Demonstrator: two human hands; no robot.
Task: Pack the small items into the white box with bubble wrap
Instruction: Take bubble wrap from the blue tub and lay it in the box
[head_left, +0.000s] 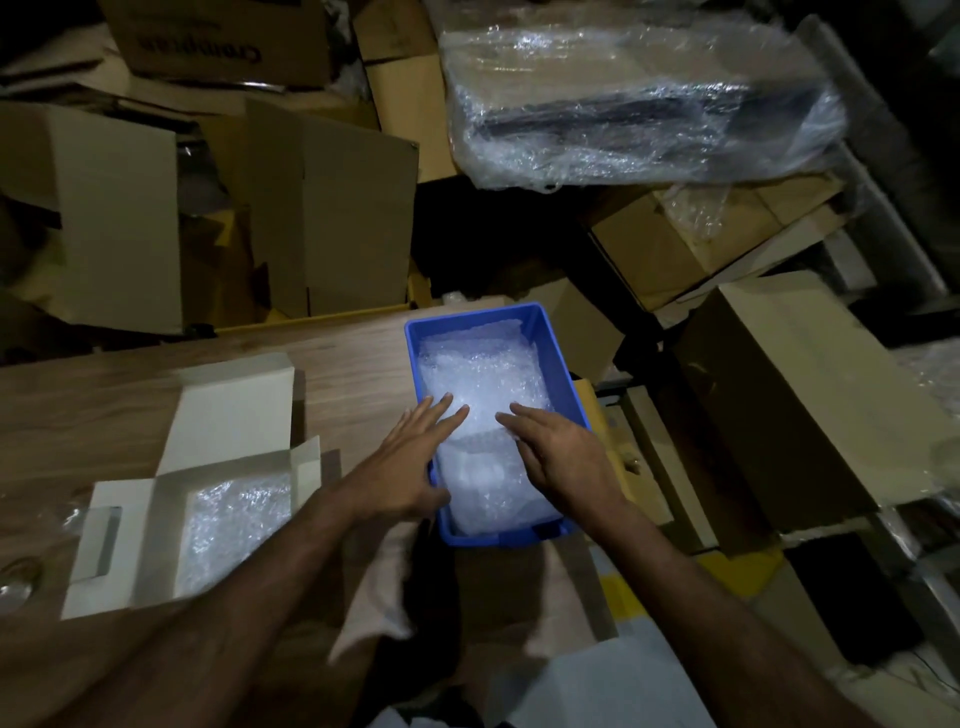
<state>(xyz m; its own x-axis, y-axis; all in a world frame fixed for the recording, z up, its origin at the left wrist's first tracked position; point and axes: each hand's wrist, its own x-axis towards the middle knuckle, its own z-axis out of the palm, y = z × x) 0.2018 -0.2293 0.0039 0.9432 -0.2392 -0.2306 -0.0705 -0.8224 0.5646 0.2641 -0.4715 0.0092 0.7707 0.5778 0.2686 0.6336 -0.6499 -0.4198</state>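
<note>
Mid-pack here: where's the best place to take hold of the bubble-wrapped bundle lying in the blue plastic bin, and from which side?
Take the bubble-wrapped bundle by its two long sides, from above. It lies lengthwise in the blue plastic bin, and the left hand and right hand already flank it, fingers straight.

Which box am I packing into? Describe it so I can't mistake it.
Start at the wooden table. Left of the blue bin where both hands reach, the white box lies open, flaps spread, bubble wrap lining it. It is white; the surrounding cartons are brown.
</note>
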